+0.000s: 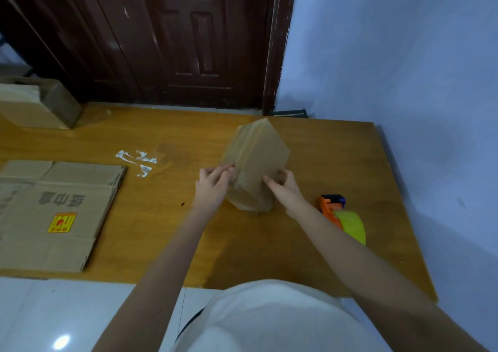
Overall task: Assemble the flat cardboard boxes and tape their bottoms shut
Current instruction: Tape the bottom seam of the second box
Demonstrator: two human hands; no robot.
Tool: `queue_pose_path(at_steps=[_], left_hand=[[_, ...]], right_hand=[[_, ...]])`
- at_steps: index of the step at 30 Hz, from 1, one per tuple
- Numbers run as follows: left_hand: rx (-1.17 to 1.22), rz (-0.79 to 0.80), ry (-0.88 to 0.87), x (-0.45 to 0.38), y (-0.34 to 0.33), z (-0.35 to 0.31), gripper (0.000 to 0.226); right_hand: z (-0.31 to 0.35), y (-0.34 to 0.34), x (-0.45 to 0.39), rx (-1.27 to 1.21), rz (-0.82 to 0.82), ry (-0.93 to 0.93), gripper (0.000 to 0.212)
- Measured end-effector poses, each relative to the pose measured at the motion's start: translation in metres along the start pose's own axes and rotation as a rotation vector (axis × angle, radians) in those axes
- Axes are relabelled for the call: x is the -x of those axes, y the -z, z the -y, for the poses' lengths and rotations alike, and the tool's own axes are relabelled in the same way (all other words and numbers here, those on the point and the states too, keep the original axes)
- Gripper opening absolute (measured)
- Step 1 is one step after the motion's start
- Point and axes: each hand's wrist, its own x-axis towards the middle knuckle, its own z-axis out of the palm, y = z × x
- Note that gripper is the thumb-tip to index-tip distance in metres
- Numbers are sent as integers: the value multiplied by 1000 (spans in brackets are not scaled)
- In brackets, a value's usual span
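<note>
Both hands, left [213, 183] and right [283, 186], have fingers clamped on a small cardboard box [256, 163] standing mid-worktop [167, 233]. Tape dispenser [342, 217] at four o'clock; flattened carton [54, 217] at nine; open box [37, 103] of paper at ten.

- A small brown cardboard box [256, 163] is held tilted above the table, a strip of tape seen along its upper face.
- A large flattened cardboard box [59, 214] is laid flat at the table's left, printed side up.
- An orange tape dispenser [342, 217] with a yellowish roll is set at the right.
</note>
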Motion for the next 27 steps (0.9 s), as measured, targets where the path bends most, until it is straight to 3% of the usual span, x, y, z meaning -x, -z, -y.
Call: queue_pose_path(at_steps=[5,8,11,15,27], left_hand=[[-276,20,-212,18,-14,-7,32],[-367,-11,-329,26,-21,-4,37],[-413,2,-367,33,-24,-2,36],[-490,-13,-448,42,-32,-4,38],[-351,50,-432,42,-49,-1,41]], right_hand=[[-21,15,1,-312,20,-165,53],[-23,19,4,-119,33,-114,48],[-21,31,7,236,-75,98,39],[-22,45,22,94,-108,389,28],[-20,58,45,83,46,310,37]])
